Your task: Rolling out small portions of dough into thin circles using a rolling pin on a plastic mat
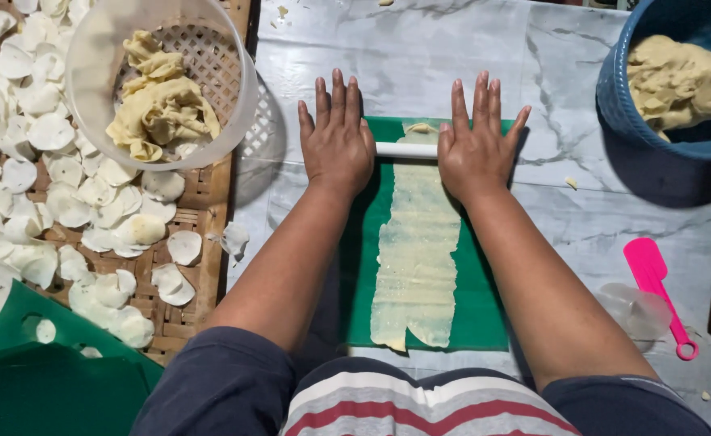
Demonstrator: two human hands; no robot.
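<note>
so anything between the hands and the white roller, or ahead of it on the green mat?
No. Left hand and right hand press flat on the white roller. Ahead lies only the dough sheet's tip on the green mat.

Ahead of the hands: bare marbled worktop [420, 56] beyond the white rolling pin [406, 150], open to pass.
Left flank: clear plastic bowl [89, 73] of dough scraps overhangs the woven tray [202, 202], near the left hand [338, 141].
Right flank: blue basket [622, 105] of dough blocks the far corner; open worktop between it and the right hand [476, 149].
Near right: pink spatula [654, 282] and a clear cup [634, 311] sit in the way.
Near left: green plastic bin [49, 379].
</note>
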